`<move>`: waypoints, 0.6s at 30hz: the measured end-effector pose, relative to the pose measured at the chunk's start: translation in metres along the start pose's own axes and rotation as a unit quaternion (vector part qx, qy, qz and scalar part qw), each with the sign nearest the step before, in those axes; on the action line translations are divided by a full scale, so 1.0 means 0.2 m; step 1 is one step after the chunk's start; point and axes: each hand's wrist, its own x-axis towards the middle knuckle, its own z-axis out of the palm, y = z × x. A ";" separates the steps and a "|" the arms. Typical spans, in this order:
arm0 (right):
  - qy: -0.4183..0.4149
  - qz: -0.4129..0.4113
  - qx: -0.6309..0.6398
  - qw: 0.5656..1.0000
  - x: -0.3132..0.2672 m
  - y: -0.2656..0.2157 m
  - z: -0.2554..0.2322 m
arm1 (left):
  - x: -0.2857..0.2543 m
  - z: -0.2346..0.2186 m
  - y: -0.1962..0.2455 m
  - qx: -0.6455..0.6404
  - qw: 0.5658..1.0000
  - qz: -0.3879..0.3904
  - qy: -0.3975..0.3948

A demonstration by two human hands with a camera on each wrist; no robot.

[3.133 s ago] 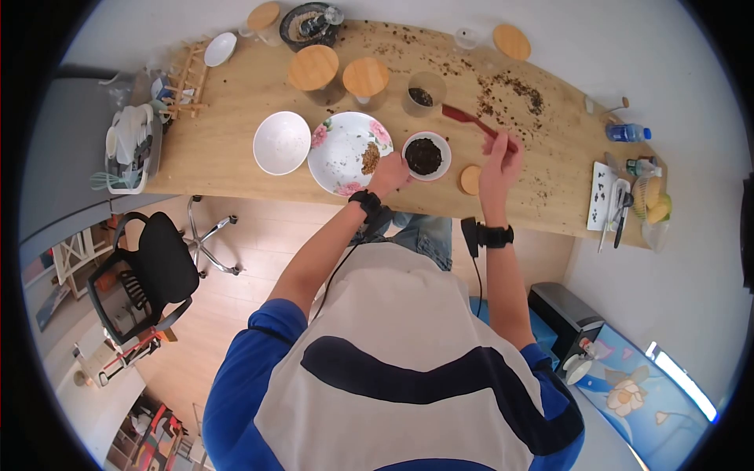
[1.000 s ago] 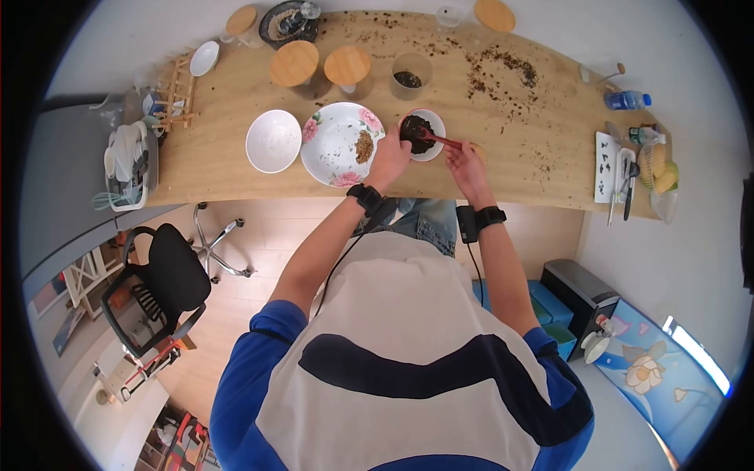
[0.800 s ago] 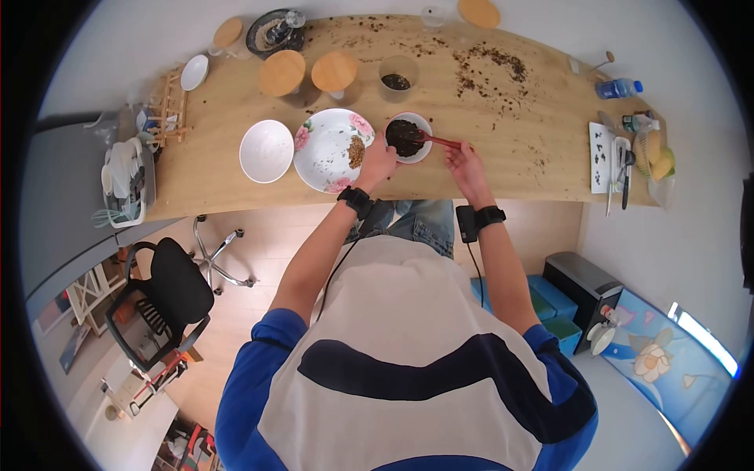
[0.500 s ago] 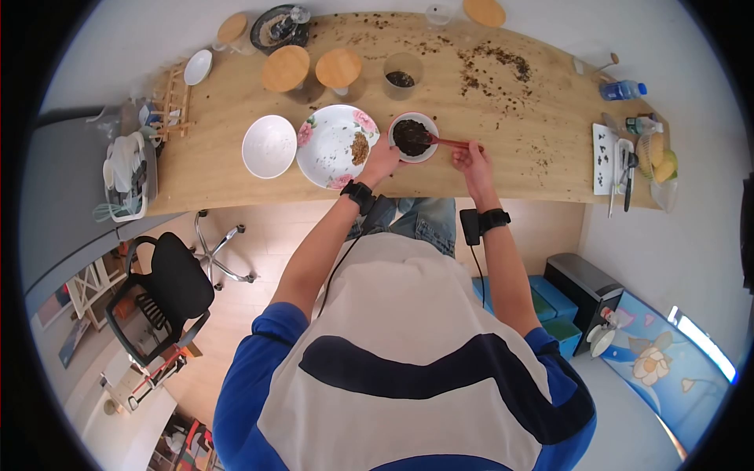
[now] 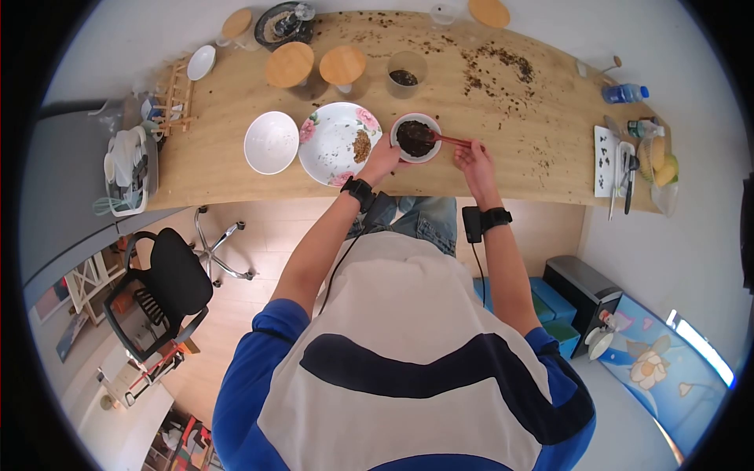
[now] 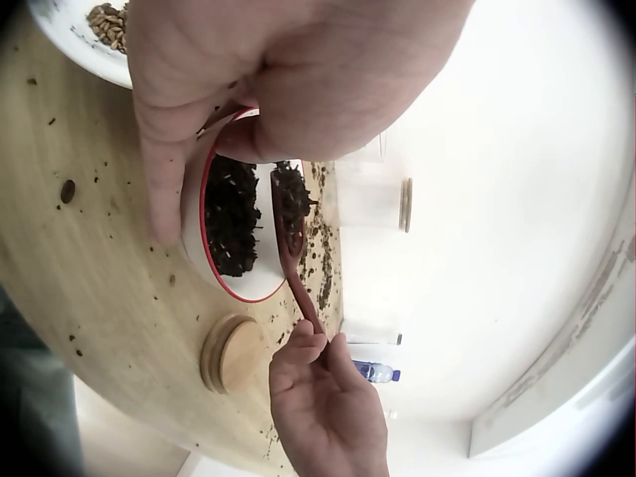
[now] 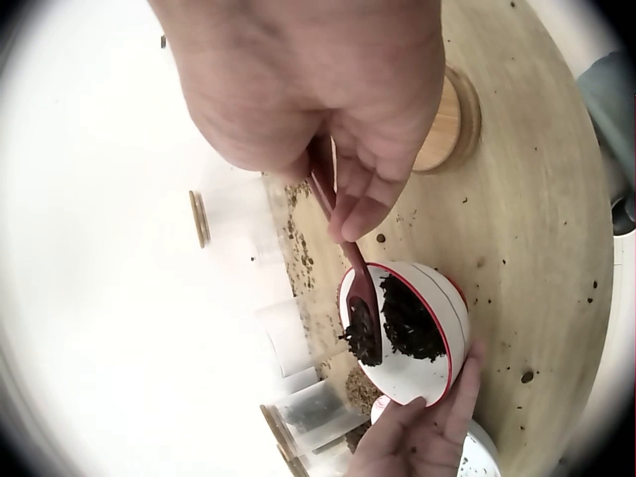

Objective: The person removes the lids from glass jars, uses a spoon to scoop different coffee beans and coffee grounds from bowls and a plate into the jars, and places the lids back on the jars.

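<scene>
A white bowl with a red rim (image 7: 452, 312) holds dark, crumbly material (image 6: 232, 214). My left hand (image 5: 381, 162) grips its side, with the thumb at the rim and fingers along the outer wall. Between the thumb and fingers of my right hand (image 5: 476, 166) is the handle of a dark red spoon (image 7: 359, 260). The spoon's head carries a heap of the dark material and sits at the bowl's opening, over the inner wall. Beside the bowl stands a floral plate (image 5: 323, 162) with a small brown heap of grains (image 5: 361, 147).
Left of the plate is a white bowl (image 5: 271, 143). Behind stand two wooden-lidded jars (image 5: 290, 64) (image 5: 342, 65) and a clear open container (image 5: 406, 75). Dark crumbs (image 5: 503, 67) lie scattered at the back. A round wooden lid (image 6: 238, 355) lies near my right hand.
Since the oldest frame, my right hand has brought the spoon from over the table to the bowl. My left hand keeps hold of the bowl. The head view has shifted slightly.
</scene>
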 end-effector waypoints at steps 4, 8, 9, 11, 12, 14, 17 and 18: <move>-0.012 0.004 0.019 1.000 0.01 -0.01 -0.01 | 0.01 -0.01 0.01 0.011 1.000 0.003 -0.008; 0.000 0.004 0.019 1.000 0.00 -0.01 -0.01 | -0.02 0.01 0.06 0.002 0.999 0.013 -0.031; -0.006 0.004 0.015 1.000 0.00 -0.01 -0.01 | -0.03 0.01 0.07 0.007 0.999 0.001 -0.032; -0.009 0.003 0.010 1.000 0.00 -0.01 -0.02 | -0.05 0.01 0.09 0.002 0.999 0.003 -0.040; -0.013 0.001 0.010 1.000 0.00 -0.01 -0.02 | -0.05 0.02 0.10 -0.003 0.999 0.005 -0.048; -0.018 0.001 0.011 1.000 0.00 0.00 -0.02 | -0.04 0.01 0.09 -0.006 0.999 0.004 -0.045; -0.021 -0.001 0.010 1.000 0.00 0.01 -0.04 | -0.03 0.01 0.06 -0.010 1.000 -0.002 -0.030; -0.020 -0.003 0.012 1.000 0.01 0.01 -0.04 | -0.02 0.00 0.05 -0.011 1.000 -0.007 -0.018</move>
